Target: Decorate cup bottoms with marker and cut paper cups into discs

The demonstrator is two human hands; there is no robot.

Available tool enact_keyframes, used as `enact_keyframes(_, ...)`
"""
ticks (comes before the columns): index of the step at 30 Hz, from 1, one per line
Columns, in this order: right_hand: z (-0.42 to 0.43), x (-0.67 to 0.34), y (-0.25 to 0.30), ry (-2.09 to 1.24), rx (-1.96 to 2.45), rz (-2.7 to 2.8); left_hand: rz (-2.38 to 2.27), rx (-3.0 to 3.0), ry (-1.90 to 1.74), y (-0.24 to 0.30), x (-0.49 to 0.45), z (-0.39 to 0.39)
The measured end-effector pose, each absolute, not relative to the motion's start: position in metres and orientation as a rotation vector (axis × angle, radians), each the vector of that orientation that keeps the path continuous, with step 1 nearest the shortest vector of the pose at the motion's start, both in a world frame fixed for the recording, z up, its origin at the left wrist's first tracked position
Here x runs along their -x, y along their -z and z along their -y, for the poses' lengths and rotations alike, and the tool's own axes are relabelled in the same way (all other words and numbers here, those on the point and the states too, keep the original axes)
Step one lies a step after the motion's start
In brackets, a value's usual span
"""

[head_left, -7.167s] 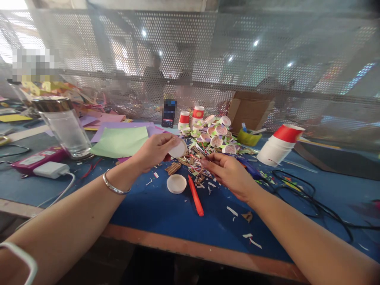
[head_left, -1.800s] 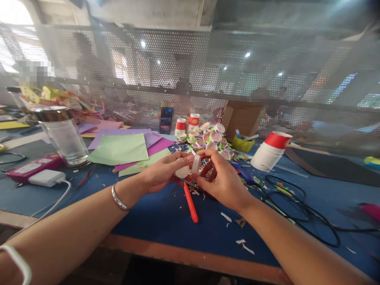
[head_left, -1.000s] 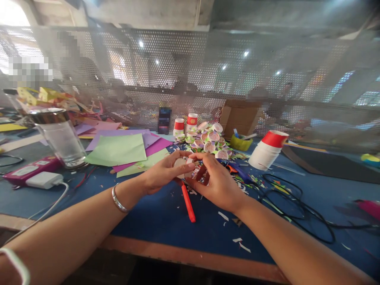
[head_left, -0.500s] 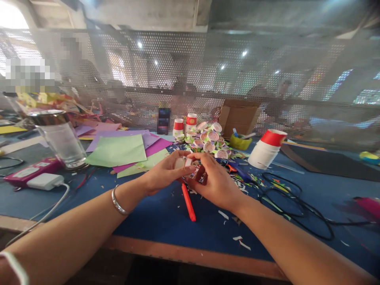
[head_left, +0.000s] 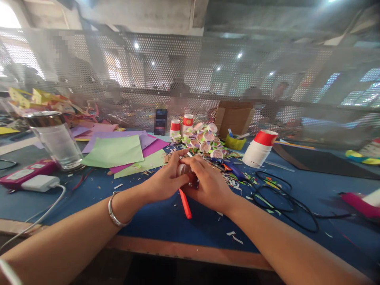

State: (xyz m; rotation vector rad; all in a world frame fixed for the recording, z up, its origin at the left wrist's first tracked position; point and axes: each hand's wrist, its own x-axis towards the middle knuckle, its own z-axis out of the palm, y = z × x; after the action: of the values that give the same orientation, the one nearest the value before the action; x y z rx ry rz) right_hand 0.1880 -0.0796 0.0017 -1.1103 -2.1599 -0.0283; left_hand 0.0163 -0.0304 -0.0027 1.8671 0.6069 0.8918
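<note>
Blue table [head_left: 148, 215], littered with paper scraps. Left hand [head_left: 166, 181] and right hand [head_left: 205, 185] are pressed together just above it at centre, fingers of both curled tight around a small white round cap [head_left: 181, 169]. Only a sliver of the cap shows between left thumb and right fingertips, the rest is hidden, and I can't tell if there's a second piece inside. Silver bangle [head_left: 114, 211] on left wrist. Red-orange marker [head_left: 185, 204] lies flat on the table right under the hands, its far end hidden by them. Behind the hands is a pile of decorated round discs [head_left: 205, 138], with two small red-and-white cups [head_left: 181, 123] upright at its far left. Blue-handled scissors [head_left: 231, 168] lie just right of the hands. A stack of red-rimmed paper cups [head_left: 258, 148] is on its side further right, with a yellow-green bowl [head_left: 234, 141] and a cardboard box [head_left: 233, 116] behind. A black cable [head_left: 285, 198] loops on the right. A green paper sheet [head_left: 114, 150] over purple sheets lies to the left, then an upright glass tumbler [head_left: 57, 142], a white charger [head_left: 38, 183] and a pink device [head_left: 20, 176] just beside it. Perforated metal screen [head_left: 190, 71] stands along the far edge.
</note>
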Motion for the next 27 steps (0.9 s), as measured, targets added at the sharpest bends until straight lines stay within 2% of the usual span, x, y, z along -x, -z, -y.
enact_keyframes(12, 0.077, -0.194, -0.003, 0.020, 1.062, 2.033, -0.402, -1.346, -0.740, -0.012, -0.008, 0.025)
enact_keyframes(18, 0.079, -0.196, -0.006, -0.024, 1.064, 2.049, -0.365, -1.335, -0.652, -0.014, -0.001, 0.013)
enact_keyframes(27, 0.078, -0.198, -0.006, -0.078, 1.064, 2.062, -0.378, -1.327, -0.763, -0.015, -0.005, 0.016)
